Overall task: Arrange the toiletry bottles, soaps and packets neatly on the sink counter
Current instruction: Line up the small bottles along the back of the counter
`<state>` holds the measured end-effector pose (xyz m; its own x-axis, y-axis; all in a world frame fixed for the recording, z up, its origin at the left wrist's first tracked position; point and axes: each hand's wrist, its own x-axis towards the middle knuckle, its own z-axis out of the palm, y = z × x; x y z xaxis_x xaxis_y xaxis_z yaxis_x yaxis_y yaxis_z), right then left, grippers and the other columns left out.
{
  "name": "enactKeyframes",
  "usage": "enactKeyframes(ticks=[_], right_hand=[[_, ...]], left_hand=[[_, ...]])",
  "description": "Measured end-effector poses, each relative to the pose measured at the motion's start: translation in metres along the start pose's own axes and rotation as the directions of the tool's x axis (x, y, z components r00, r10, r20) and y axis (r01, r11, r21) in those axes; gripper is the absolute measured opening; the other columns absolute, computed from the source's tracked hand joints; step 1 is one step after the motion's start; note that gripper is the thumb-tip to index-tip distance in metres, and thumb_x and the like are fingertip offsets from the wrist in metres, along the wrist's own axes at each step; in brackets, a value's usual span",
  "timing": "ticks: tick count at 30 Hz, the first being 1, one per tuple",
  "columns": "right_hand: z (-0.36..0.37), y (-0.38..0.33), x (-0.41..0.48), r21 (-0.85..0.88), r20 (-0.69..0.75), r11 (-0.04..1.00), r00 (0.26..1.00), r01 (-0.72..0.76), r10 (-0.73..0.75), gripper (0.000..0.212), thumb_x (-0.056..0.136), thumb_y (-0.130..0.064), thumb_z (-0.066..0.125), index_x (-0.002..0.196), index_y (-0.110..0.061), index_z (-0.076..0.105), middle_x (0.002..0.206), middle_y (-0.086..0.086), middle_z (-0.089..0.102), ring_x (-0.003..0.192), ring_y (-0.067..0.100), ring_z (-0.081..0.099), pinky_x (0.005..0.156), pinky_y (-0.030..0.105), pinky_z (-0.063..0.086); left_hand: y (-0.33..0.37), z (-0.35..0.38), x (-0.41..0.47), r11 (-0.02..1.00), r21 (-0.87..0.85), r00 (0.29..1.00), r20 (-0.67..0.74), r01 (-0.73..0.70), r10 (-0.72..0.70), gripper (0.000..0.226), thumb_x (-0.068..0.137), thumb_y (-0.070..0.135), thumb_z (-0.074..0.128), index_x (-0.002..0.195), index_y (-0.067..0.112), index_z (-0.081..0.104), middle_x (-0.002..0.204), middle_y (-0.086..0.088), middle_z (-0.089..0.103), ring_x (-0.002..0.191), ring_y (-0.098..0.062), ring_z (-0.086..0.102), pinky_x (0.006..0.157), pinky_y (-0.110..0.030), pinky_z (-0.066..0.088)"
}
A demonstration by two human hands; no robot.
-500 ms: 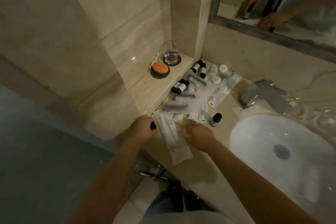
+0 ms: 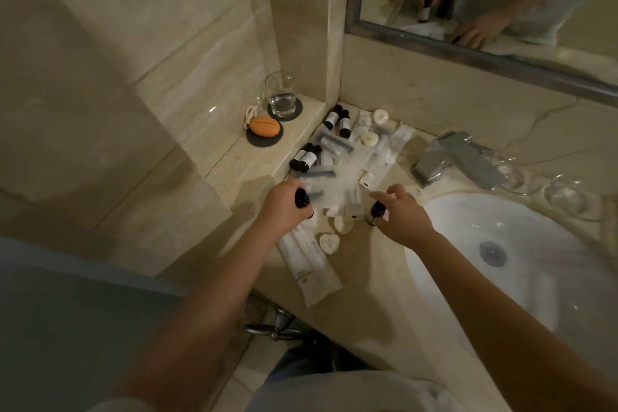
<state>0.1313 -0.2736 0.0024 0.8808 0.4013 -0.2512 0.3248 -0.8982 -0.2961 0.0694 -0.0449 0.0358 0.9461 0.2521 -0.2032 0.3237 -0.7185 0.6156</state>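
A jumble of toiletries lies on the beige sink counter [image 2: 368,278] left of the basin. My left hand [image 2: 281,207] grips a small dark bottle [image 2: 302,198] at the pile's near left. My right hand [image 2: 403,216] pinches the cap of another small dark bottle [image 2: 377,210] standing on the counter. Between my hands lie a heart-shaped soap [image 2: 329,243] and long white packets [image 2: 309,266]. Further back are two lying dark bottles [image 2: 306,157], two more [image 2: 338,120], grey tubes [image 2: 336,144] and round soaps [image 2: 369,139].
The white basin [image 2: 501,244] and chrome faucet [image 2: 458,157] sit to the right, with clear glasses [image 2: 565,194] behind. A raised ledge at left carries a water glass [image 2: 281,94] and an orange soap [image 2: 265,125]. The mirror [image 2: 485,10] hangs above.
My right hand moved right, off the soap, and took hold of the standing dark bottle. My left hand shifted forward to the pile. The heart-shaped soap now lies uncovered.
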Motion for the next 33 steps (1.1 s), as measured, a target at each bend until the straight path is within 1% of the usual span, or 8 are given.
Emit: enactKeyframes(ticks=[3, 9, 14, 18, 22, 27, 31, 33], right_hand=[[0.007, -0.004, 0.004, 0.105, 0.121, 0.994, 0.992, 0.011, -0.024, 0.045, 0.089, -0.014, 0.053, 0.133, -0.017, 0.045, 0.124, 0.013, 0.047, 0.105, 0.032, 0.055, 0.090, 0.038, 0.048], [0.008, -0.014, 0.018, 0.127, 0.103, 0.992, 0.995, -0.011, -0.002, 0.022, 0.088, -0.005, 0.050, 0.109, -0.007, 0.052, 0.108, 0.016, 0.060, 0.094, 0.032, 0.056, 0.078, 0.035, 0.044], [-0.005, -0.006, 0.016, 0.331, 0.005, 0.937, 0.993, -0.112, 0.117, 0.023, 0.084, -0.020, 0.065, 0.101, -0.008, 0.055, 0.098, 0.013, 0.064, 0.085, 0.028, 0.057, 0.071, 0.035, 0.045], [-0.022, 0.002, -0.002, 0.463, -0.093, 0.873, 0.971, -0.153, 0.220, 0.027, 0.082, -0.036, 0.068, 0.089, -0.012, 0.057, 0.086, 0.009, 0.068, 0.078, 0.027, 0.065, 0.074, 0.043, 0.054], [-0.043, 0.013, -0.031, 0.524, -0.169, 0.828, 0.929, -0.199, 0.330, 0.031, 0.082, -0.039, 0.068, 0.089, -0.011, 0.060, 0.081, 0.009, 0.067, 0.073, 0.026, 0.064, 0.070, 0.043, 0.055], [-0.061, 0.041, -0.071, 0.595, -0.231, 0.759, 0.848, -0.265, 0.477, 0.024, 0.079, -0.034, 0.070, 0.084, -0.013, 0.059, 0.079, -0.001, 0.063, 0.073, 0.016, 0.058, 0.059, 0.022, 0.044], [-0.069, 0.079, -0.104, 0.649, -0.269, 0.707, 0.784, -0.281, 0.559, 0.019, 0.077, -0.031, 0.070, 0.081, -0.016, 0.058, 0.078, 0.000, 0.064, 0.074, 0.019, 0.060, 0.062, 0.029, 0.047], [-0.073, 0.103, -0.120, 0.678, -0.290, 0.681, 0.750, -0.278, 0.595, 0.018, 0.077, -0.029, 0.070, 0.080, -0.016, 0.059, 0.077, -0.001, 0.064, 0.074, 0.018, 0.060, 0.061, 0.022, 0.046]], left_hand=[[0.003, 0.007, 0.002, 1.000, 0.011, 1.000, 0.028, -0.009, 0.008, 0.029, 0.078, 0.015, 0.069, 0.103, 0.006, 0.059, 0.101, -0.010, 0.063, 0.093, -0.024, 0.060, 0.076, -0.030, 0.048], [-0.002, 0.010, 0.004, 1.000, 0.018, 0.998, 0.056, -0.008, 0.007, 0.026, 0.078, 0.013, 0.069, 0.101, 0.004, 0.060, 0.099, -0.012, 0.064, 0.086, -0.020, 0.057, 0.076, -0.031, 0.049], [-0.002, 0.010, 0.013, 1.000, 0.009, 0.997, 0.072, -0.027, 0.026, 0.025, 0.079, 0.018, 0.069, 0.100, 0.008, 0.061, 0.094, -0.007, 0.062, 0.089, -0.023, 0.061, 0.073, -0.030, 0.048], [0.015, 0.013, 0.025, 0.997, -0.022, 0.992, 0.101, -0.080, 0.082, 0.027, 0.081, 0.024, 0.070, 0.102, 0.008, 0.062, 0.097, -0.009, 0.066, 0.089, -0.023, 0.063, 0.075, -0.033, 0.052], [0.048, 0.021, 0.032, 0.977, -0.082, 0.969, 0.131, -0.199, 0.208, 0.025, 0.082, 0.022, 0.069, 0.098, 0.004, 0.061, 0.087, -0.004, 0.061, 0.080, -0.016, 0.057, 0.060, -0.017, 0.041], [0.095, 0.044, 0.027, 0.929, -0.121, 0.915, 0.169, -0.349, 0.366, 0.025, 0.080, 0.026, 0.070, 0.092, 0.006, 0.061, 0.083, -0.002, 0.059, 0.077, -0.016, 0.055, 0.063, -0.020, 0.041], [0.139, 0.072, 0.014, 0.887, -0.145, 0.857, 0.232, -0.438, 0.460, 0.021, 0.079, 0.024, 0.071, 0.079, 0.011, 0.055, 0.070, 0.005, 0.051, 0.069, -0.013, 0.049, 0.056, -0.016, 0.035], [0.164, 0.089, 0.009, 0.865, -0.155, 0.830, 0.246, -0.476, 0.501, 0.019, 0.078, 0.023, 0.072, 0.081, 0.009, 0.059, 0.073, 0.003, 0.054, 0.071, -0.014, 0.050, 0.056, -0.016, 0.035]])
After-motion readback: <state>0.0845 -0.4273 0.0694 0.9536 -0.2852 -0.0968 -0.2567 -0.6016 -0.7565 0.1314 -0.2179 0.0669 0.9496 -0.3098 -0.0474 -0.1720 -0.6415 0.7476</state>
